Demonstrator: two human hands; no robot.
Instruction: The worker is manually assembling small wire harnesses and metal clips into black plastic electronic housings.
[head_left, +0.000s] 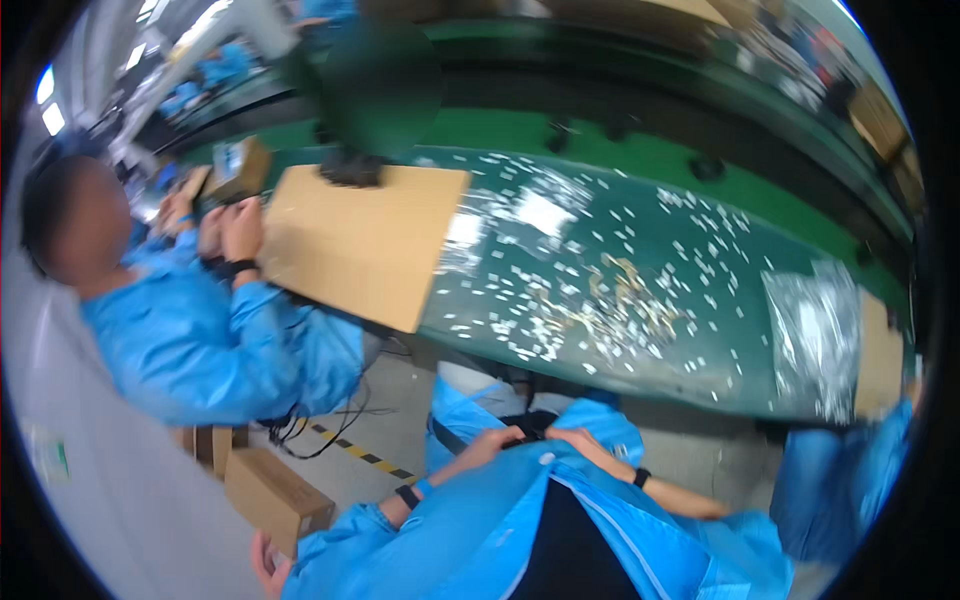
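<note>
Both hands are low in front of my blue smock (430,530), over my lap and short of the table's near edge. My left hand (492,442) has its fingers closed at a small dark thing (537,422), which is blurred and partly hidden. From the other side my right hand (585,445) closes in on the same spot, its fingertips close to those of the left. What the fingers hold is too small to make out. Beyond them, the green table (480,340) carries many small white pieces (540,340) and a tangled heap of yellowish and white bits (630,315).
A brown cardboard sheet (360,240) lies on the table at the left, beside a co-worker in blue (220,350) with raised hands. Clear plastic bags (820,330) lie at the right, near another person's blue sleeve (880,470). A cardboard box (275,495) stands at lower left, near cables (340,420).
</note>
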